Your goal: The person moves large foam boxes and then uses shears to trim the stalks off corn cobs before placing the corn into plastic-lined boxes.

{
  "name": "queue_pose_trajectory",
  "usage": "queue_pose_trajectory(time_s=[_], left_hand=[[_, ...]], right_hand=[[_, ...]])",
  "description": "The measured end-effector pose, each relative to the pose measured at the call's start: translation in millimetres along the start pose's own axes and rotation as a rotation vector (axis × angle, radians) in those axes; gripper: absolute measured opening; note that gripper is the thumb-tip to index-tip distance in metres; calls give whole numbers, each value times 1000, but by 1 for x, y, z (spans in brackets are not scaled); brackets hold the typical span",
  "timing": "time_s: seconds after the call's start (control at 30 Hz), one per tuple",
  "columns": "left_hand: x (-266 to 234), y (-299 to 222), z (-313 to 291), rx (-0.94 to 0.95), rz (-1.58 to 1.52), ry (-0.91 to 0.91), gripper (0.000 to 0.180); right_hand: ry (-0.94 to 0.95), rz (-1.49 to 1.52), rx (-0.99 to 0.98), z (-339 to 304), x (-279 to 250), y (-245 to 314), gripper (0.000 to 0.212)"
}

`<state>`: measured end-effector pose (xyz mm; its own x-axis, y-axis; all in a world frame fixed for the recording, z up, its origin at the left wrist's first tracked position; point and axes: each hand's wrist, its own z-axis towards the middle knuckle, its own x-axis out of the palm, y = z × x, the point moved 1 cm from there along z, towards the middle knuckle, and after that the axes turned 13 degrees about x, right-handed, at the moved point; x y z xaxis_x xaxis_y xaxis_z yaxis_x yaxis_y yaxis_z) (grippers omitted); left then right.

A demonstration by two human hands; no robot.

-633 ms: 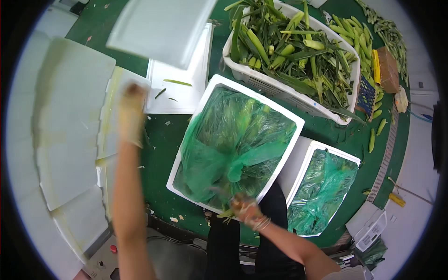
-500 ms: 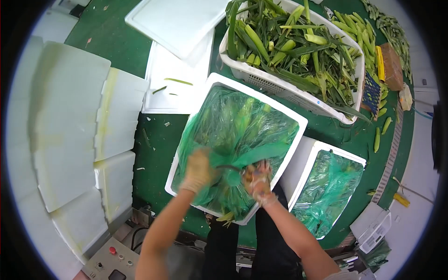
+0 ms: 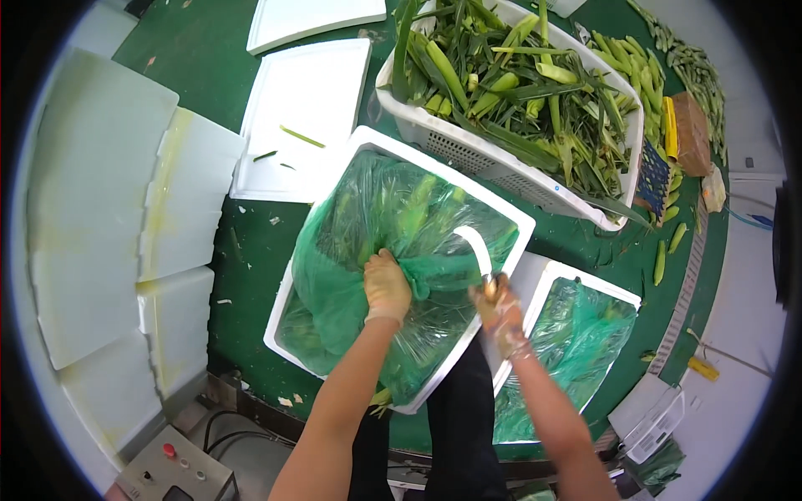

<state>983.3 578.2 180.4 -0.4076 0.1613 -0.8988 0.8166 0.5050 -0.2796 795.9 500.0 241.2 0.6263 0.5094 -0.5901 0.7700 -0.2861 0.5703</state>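
In front of me stands a white foam box (image 3: 525, 238) lined with a thin green plastic bag (image 3: 334, 242); pale green corn ears show through the film. My left hand (image 3: 387, 288), in a clear glove, is closed on a gathered bunch of the bag at the middle of the box. My right hand (image 3: 501, 316), also gloved, grips a small curved knife (image 3: 479, 250) above the box's right edge. Its bright blade arcs up and left over the bag. A few husk ends poke out at the box's near edge.
A white crate (image 3: 501, 159) heaped with corn husks stands beyond the box. Another bag-lined foam box (image 3: 572, 334) sits at the right. Foam lids (image 3: 309, 100) lie at the far left, foam boxes (image 3: 100, 209) stack leftward, and loose corn (image 3: 635, 67) lies far right.
My left hand has moved up and right and now clasps the bag. My right hand has carried the knife rightward and turned its blade upward. The upper foam lid has shifted farther away.
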Motion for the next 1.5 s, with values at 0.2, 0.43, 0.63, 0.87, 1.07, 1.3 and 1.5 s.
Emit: queue_pose_trajectory(time_s=[0.2,0.43,0.63,0.87,1.07,1.3,1.5], left_hand=[[-61,-11,12,-172,-107,336,23],[-109,-6,-12,-211,-482,143,28],[-165,-1,-134,26,-515,20,36],[-213,196,-450,-546,-90,240,26],[-125,181,-707,-878,-159,1102,53],[-119,114,-587,-366,-1,752,10],[-58,101,-259,535,90,136,13]], right_hand=[[247,-365,-241,80,-24,44,30],[-54,-677,-315,123,7,61,23],[-223,-1281,-773,-35,3,-102,32],[425,-427,-216,-204,-39,-10,23],[351,-418,-138,-207,-37,-7,23],[218,66,57,-211,56,-100,21],[208,-161,103,-193,198,-86,32]])
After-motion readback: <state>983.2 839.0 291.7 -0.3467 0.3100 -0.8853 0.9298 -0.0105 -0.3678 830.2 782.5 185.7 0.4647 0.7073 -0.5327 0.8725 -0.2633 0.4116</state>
